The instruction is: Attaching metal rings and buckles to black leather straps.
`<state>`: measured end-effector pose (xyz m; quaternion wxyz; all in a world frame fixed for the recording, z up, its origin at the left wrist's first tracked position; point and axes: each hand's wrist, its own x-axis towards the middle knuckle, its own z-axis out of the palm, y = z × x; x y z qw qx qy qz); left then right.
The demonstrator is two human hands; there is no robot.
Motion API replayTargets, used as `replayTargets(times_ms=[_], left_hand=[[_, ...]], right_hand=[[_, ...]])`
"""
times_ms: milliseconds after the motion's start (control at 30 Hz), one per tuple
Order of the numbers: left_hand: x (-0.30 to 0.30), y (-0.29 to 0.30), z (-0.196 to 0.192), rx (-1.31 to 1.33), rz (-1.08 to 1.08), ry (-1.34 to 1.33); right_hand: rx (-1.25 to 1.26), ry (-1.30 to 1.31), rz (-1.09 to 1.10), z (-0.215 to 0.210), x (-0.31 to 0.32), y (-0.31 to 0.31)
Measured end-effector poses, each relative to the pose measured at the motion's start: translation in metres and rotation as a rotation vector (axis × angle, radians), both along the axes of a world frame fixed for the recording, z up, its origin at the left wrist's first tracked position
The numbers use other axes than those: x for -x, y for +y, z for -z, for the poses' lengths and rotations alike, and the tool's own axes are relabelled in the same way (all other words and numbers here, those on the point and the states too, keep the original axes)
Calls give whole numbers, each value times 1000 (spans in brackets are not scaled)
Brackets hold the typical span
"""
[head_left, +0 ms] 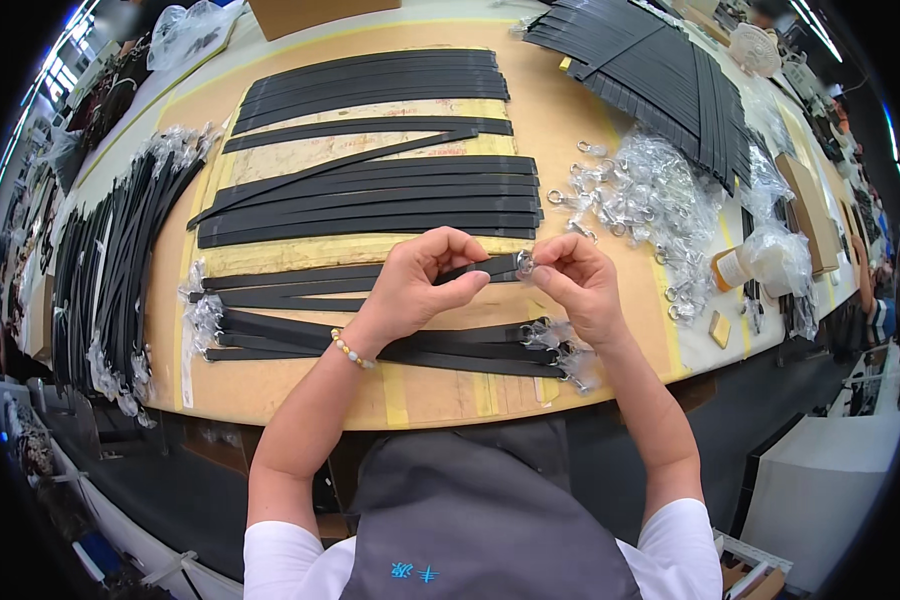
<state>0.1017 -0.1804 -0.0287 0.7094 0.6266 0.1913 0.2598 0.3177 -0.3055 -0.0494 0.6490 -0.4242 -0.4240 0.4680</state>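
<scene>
Over the worktable [555,105], our left hand [412,283] pinches the black strap [502,266], our right hand [585,288] the metal clasp [525,263]; we should align both squarely

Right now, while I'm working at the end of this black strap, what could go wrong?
The small metal fitting at the fingertips of your right hand might slip from that pinch. The black straps nearer you lie at angles, with plastic-wrapped ends, and could snag each other. The heap of wrapped metal clasps beyond that hand is loose and might scatter if bumped.
</scene>
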Motion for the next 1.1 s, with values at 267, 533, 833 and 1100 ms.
replayTargets(times_ms=[267, 533, 833, 1100], left_hand=[[-4, -5, -1, 88, 98, 30], [-9, -20, 1, -333, -69, -25], [-6, -21, -5, -688, -157, -14], [-7, -23, 11, -1054, -199, 115]], right_hand=[[83, 228, -221, 7, -6, 6], [134, 304, -329, 10, -10, 5], [228, 239, -453, -13, -10, 14], [355, -380, -238, -28, 13, 6]])
